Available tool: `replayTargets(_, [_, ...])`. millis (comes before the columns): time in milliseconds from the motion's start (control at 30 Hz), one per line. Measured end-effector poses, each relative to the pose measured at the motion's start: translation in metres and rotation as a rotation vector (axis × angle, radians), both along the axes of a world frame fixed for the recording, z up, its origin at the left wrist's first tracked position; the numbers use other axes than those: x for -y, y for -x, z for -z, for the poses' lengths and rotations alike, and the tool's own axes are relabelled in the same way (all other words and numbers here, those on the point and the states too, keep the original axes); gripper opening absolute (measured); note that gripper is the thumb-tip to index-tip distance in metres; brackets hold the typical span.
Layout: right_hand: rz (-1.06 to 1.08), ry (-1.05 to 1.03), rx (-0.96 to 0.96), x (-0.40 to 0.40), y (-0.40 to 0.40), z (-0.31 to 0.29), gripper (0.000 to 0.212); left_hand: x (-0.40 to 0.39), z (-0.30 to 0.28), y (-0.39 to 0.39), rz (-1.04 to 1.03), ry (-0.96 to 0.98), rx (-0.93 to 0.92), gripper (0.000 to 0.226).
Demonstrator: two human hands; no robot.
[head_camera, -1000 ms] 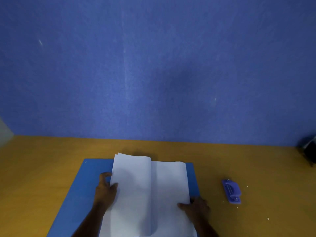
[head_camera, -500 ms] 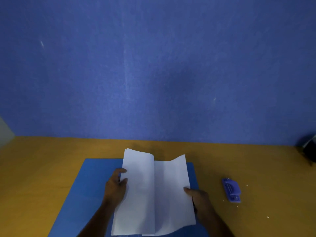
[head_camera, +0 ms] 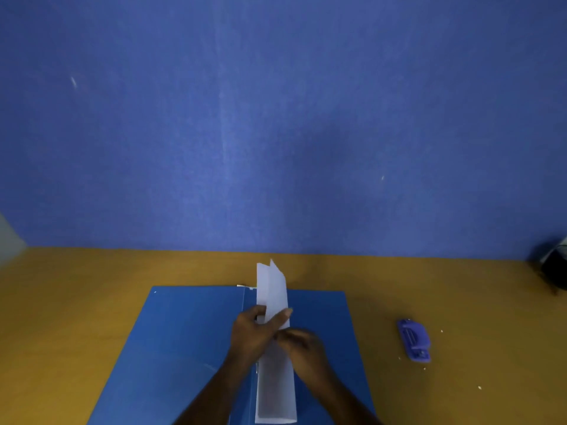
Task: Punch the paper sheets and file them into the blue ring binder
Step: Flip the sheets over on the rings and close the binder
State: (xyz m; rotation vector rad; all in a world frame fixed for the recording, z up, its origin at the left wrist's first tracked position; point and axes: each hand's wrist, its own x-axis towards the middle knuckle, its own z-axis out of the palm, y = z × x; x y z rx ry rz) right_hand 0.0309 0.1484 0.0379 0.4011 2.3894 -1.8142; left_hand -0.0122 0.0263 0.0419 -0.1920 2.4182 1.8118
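The blue ring binder (head_camera: 190, 348) lies open and flat on the wooden desk. White paper sheets (head_camera: 274, 381) stand folded upright along its spine, both halves raised and pressed together. My left hand (head_camera: 253, 332) grips the folded sheets from the left, thumb across the right face. My right hand (head_camera: 302, 345) pinches the sheets from the right, just below the left thumb. The binder's rings are hidden behind the paper. A small blue-violet hole punch (head_camera: 414, 340) lies on the desk to the right of the binder, apart from both hands.
A blue wall (head_camera: 276, 118) rises behind the desk (head_camera: 76, 302). A dark object (head_camera: 555, 268) sits at the far right edge. Small white paper bits (head_camera: 479, 387) lie scattered around the punch.
The sheets lay spread flat over the binder; both hands have lifted the two halves and brought them together into an upright fold over the spine, uncovering the binder's covers.
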Motion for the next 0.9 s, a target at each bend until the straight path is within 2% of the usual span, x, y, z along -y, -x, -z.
replayTargets(67, [-0.042,-0.003,-0.019,0.002,-0.002,0.001,0.015,0.005,0.005,0.002,-0.013,0.114,-0.050,0.027])
replayTargets(133, [-0.064,0.021,-0.016,0.002,-0.003,-0.002,0.009,0.012,0.009,0.004,-0.019,0.149,-0.082,0.015])
replayTargets(167, [-0.065,0.030,-0.008,0.000,-0.004,-0.001,0.008,0.017,0.011,0.005,-0.027,0.156,-0.089,0.016])
replayTargets(267, [-0.040,-0.013,0.008,-0.012,-0.005,0.008,0.019,0.032,0.010,0.007,-0.071,0.149,-0.059,0.040])
replayTargets(367, [0.055,-0.059,0.008,-0.026,-0.009,0.014,0.007,0.050,0.013,0.011,-0.109,0.116,-0.016,0.062])
replayTargets(500, [0.134,-0.233,0.048,-0.052,-0.015,0.028,0.024,0.072,0.021,0.018,-0.187,0.089,0.061,0.077])
replayTargets(733, [0.183,-0.423,0.179,-0.096,-0.022,0.051,0.023,0.096,0.032,0.025,-0.232,0.152,0.155,0.080])
replayTargets(900, [0.283,-0.361,0.191,-0.100,-0.020,0.055,0.017,0.106,0.037,0.025,-0.216,0.195,0.197,0.077])
